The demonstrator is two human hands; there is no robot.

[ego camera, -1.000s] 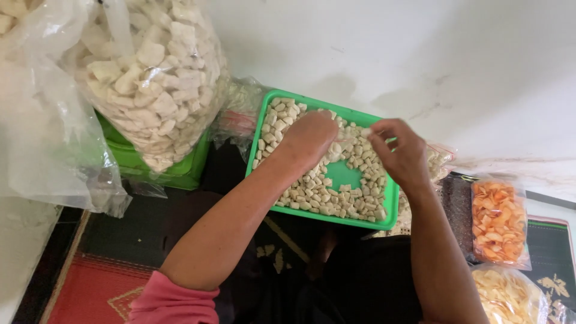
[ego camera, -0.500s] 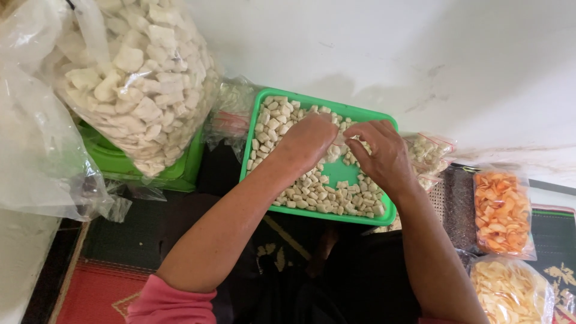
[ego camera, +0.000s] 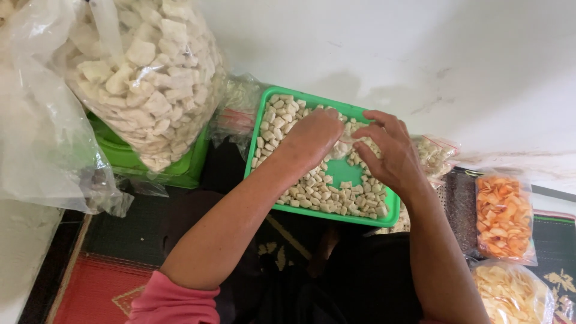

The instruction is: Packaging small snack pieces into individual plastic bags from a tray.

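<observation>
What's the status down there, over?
Left hand and right hand both down in pale snack pieces. Green tray part bare. Nothing in the way.

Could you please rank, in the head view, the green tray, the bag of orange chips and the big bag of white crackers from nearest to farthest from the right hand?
From the right hand:
1. Green tray, directly beneath it.
2. Bag of orange chips, to its right.
3. Big bag of white crackers, far left.
</observation>
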